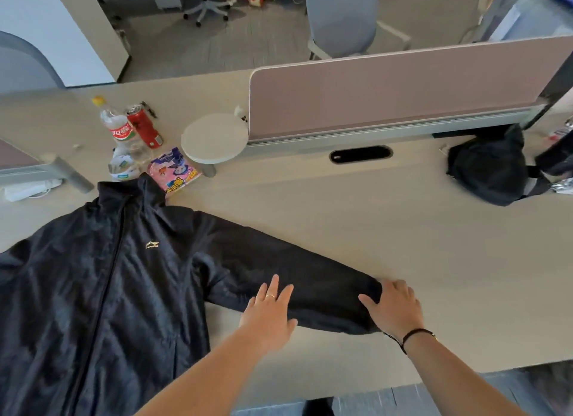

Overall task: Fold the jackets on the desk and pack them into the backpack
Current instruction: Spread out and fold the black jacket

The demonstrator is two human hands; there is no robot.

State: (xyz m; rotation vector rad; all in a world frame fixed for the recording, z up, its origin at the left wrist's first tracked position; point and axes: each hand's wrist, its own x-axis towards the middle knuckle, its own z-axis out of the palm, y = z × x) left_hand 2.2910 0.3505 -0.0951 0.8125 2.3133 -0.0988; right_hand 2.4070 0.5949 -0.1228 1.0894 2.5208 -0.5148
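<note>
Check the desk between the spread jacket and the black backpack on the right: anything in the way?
Nothing visible. The desk between the jacket and the backpack shows only bare surface. The bottles, can and snack packet sit at the far left, beyond the collar.

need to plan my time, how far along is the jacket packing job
Early. Done: the black jacket lies spread flat, zipped, on the desk. In hand: left hand presses mid-sleeve, right hand rests at the cuff. Left: every fold, then packing into the black backpack at far right.
</note>
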